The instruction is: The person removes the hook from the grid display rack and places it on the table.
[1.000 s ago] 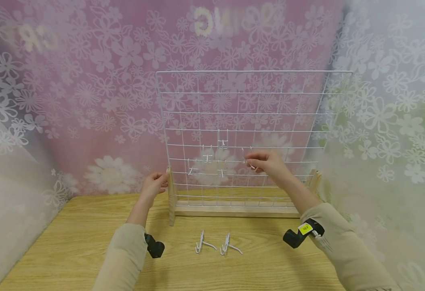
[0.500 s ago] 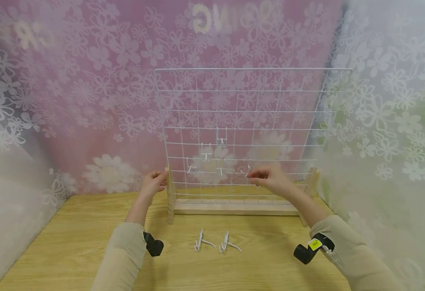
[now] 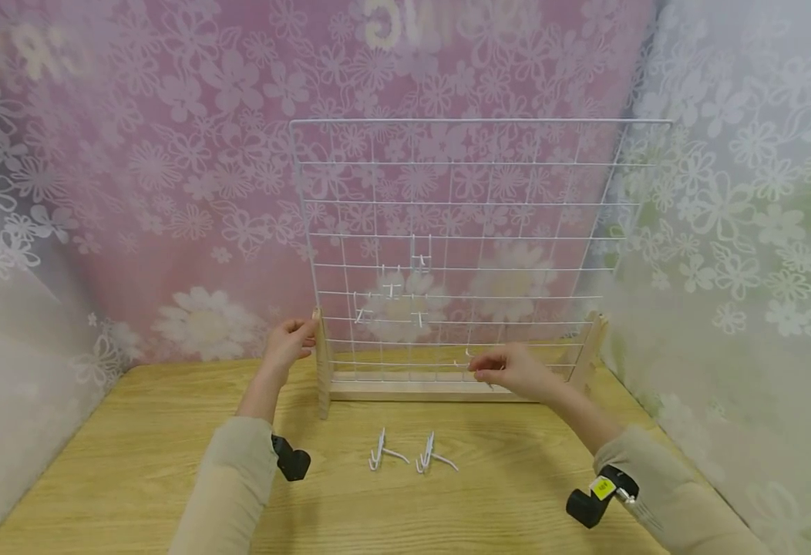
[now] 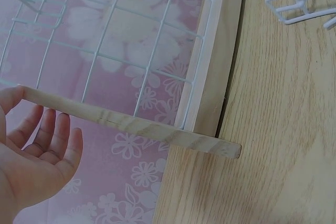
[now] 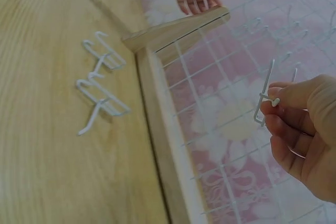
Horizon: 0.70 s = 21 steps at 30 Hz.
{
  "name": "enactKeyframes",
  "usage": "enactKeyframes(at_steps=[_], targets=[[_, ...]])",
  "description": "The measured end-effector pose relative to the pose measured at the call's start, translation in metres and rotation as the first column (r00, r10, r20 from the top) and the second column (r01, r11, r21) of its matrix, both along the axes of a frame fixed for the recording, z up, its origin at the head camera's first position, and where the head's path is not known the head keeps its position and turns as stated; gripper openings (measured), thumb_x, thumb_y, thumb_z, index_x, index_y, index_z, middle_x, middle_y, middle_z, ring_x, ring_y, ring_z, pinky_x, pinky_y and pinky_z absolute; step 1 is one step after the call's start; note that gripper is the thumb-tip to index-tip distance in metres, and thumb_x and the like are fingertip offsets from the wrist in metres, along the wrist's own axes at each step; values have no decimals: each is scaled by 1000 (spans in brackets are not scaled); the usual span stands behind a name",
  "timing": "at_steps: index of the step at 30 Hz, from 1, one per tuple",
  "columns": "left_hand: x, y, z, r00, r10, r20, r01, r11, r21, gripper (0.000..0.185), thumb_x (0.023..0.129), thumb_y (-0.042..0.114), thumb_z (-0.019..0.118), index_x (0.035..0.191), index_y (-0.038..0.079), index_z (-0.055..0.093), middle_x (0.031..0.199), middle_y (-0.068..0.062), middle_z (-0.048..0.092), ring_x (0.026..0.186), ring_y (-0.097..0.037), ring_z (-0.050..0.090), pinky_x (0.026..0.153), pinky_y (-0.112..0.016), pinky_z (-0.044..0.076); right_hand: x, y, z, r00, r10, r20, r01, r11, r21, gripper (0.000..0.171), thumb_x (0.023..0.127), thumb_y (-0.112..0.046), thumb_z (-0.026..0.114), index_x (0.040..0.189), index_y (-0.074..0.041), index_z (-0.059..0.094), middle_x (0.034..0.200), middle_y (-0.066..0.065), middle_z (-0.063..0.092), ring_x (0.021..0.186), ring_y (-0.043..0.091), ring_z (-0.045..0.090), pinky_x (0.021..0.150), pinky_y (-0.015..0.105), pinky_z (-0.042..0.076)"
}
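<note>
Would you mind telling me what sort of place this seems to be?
Probably a staged tabletop booth, not a home: a light wooden table enclosed by pink flower-patterned curtains, with a white wire grid panel in a wooden stand.

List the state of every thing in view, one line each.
Wire grid: upright in its wooden base.
Wooden base: standing on the table.
Left hand: resting against the base's left post.
Right hand: pinching a white hook, in front of the grid's lower rows.
Hooks on grid: four hung.
Two loose hooks: lying on the table.
</note>
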State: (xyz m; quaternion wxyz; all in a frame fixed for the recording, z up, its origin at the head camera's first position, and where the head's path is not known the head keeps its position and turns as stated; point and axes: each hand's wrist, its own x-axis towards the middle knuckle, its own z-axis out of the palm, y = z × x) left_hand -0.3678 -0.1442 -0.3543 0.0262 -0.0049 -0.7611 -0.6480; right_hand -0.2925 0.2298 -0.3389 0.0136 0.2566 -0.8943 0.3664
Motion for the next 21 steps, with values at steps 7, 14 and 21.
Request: enactKeyframes(at_steps=[7,14,21], targets=[[-1,0,-2,1000,-16,-2,16,1000,2,42,95,32,53,117,-4,51,101,-13,54,93,-26,54,92,-47,43,7,-1,-30,999,44,30,-44,999,-1,5,86,-5,64,89,-4,67,78,2,64,67,11,56,58,26,49],[0,-1,-1,1000,-16,-4,16,1000,0,44,95,32,53,120,-4,50,107,-16,54,97,-28,53,93,-47,43,9,2,-47,996,22,86,-20,999,-33,4,85,-4,66,88,-5,65,79,0,61,70,11,55,60,23,48],[-1,-1,-1,1000,-8,-4,8,1000,2,43,95,32,53,118,-4,51,105,-16,54,95,-27,54,93,-47,43,13,5,-66,990,5,139,0,999,-34,7,85,-4,65,90,1,63,77,1,59,69,11,54,58,22,46]])
